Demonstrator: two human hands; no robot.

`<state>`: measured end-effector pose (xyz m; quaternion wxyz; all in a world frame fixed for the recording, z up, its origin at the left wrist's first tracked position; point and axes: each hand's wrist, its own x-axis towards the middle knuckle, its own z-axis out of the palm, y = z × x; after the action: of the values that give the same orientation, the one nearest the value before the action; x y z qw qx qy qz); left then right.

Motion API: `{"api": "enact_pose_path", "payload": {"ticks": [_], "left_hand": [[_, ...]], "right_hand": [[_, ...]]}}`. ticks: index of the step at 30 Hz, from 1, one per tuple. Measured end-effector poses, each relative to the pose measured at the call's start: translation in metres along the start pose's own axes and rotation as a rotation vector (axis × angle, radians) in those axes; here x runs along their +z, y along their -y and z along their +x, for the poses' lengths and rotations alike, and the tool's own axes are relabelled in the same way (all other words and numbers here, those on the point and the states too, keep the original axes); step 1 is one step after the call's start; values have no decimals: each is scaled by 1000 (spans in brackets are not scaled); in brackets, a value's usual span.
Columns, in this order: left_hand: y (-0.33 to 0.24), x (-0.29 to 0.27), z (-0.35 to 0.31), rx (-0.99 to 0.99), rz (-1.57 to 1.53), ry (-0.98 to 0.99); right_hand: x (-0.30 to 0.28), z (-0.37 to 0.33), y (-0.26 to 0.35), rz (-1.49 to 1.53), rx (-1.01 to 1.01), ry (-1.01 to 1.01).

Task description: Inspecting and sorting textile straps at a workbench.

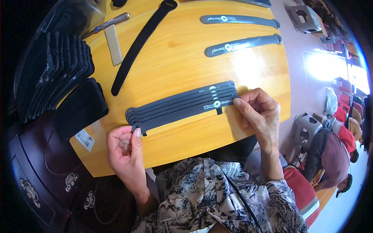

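Several dark hook-and-loop straps [171, 107] lie overlapped in a stepped row near the table's front edge, with white printing toward their right ends. The thumb and fingers of my left hand [126, 149] pinch the looped left end of the nearest strap. My right hand [258, 114] pinches that same strap's right end between thumb and fingers. Small black tabs [219, 111] stick out below the row. Farther back on the right lie two grey straps, the nearer strap [244, 45] and the farther strap [241, 20], apart from each other.
A long black strap [142, 50] lies slantwise on the wooden table [175, 70]. Beside it are a beige strip [113, 44] and a screwdriver-like tool [110, 24]. Stacked black bundles [58, 73] stand at the left. Stools [305, 19] and other people [330, 155] are at the right.
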<state>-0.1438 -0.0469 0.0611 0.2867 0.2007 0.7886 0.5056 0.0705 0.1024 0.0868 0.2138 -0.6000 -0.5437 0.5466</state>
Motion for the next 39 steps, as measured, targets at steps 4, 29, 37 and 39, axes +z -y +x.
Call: {"api": "enact_pose_path", "payload": {"ticks": [4, 29, 37, 39], "left_hand": [[0, 0, 1, -1, 18, 14], [-6, -3, 1, -61, 165, 28], [-13, 1, -4, 299, 394, -55], [-8, 8, -5, 356, 351, -12]], "right_hand": [[0, 0, 2, -20, 0, 1], [-4, 20, 4, -139, -59, 148], [1, 12, 11, -310, -300, 101], [15, 8, 12, -324, -348, 107]]}}
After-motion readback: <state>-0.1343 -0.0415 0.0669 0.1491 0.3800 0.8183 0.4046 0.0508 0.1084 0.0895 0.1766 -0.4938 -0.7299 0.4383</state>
